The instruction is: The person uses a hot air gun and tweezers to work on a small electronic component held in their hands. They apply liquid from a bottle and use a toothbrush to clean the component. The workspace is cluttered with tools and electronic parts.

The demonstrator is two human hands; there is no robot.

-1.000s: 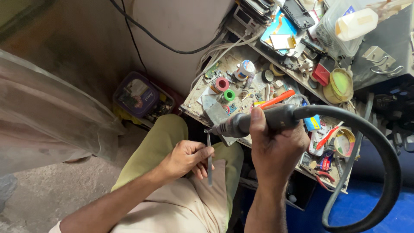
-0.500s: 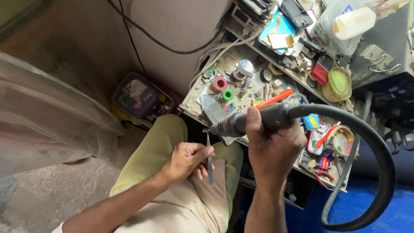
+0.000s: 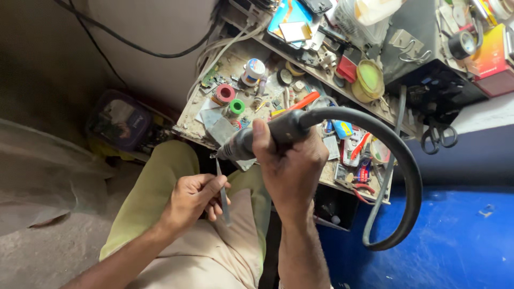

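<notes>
Right hand (image 3: pixel 292 166) fingers grip black hose tool (image 3: pixel 278 131) | left hand (image 3: pixel 193 195) fingers pinch tweezers (image 3: pixel 222 192) | red box (image 3: pixel 349 68) on shelf

A dark, rounded rectangular plastic box with a pale printed label (image 3: pixel 119 123) is lying on the floor left of the bench; a small round white tub with a blue label band (image 3: pixel 252 71) is standing on the bench top; a flat blue and orange printed packet (image 3: pixel 289 12) is leaning at the back, a small pale card (image 3: pixel 295 31) resting against it; a boxy red and yellow carton (image 3: pixel 490 56) is sitting on the shelf at far right.
</notes>
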